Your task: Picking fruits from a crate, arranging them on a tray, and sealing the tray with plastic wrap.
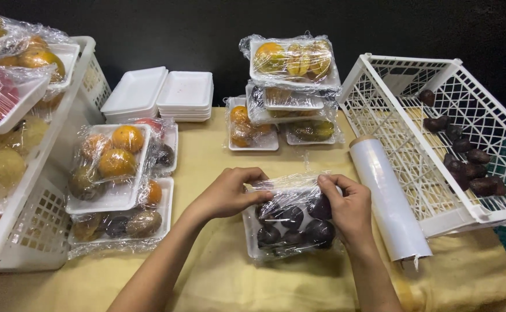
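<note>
Nearest the camera, both hands were clamped on the film (282,182) stretched over a white tray (252,234) of dark fruit (293,222), which sat on the yellow-covered counter (218,271) just in front of the person. The left hand (230,193) pinched the film at the tray's far-left edge, and the right hand (348,205) pressed it down along the right side, fingers curled over the rim. The film looked thin and bunched at the top, so a hard or uneven tug could probably tear it or leave a loose corner; pressing too firmly might bruise the soft fruit or buckle the foam tray. Just right of the tray lay the roll (389,196), near the counter's edge and leaning against a tilted white crate (380,98); a nudge from the right arm might set it rolling off. Farther left, wrapped trays (114,167) were stacked beside a basket (50,190), and at the back another stack (290,86) stood several high and could slide if bumped. Empty trays (160,92) sat farthest off.
</note>
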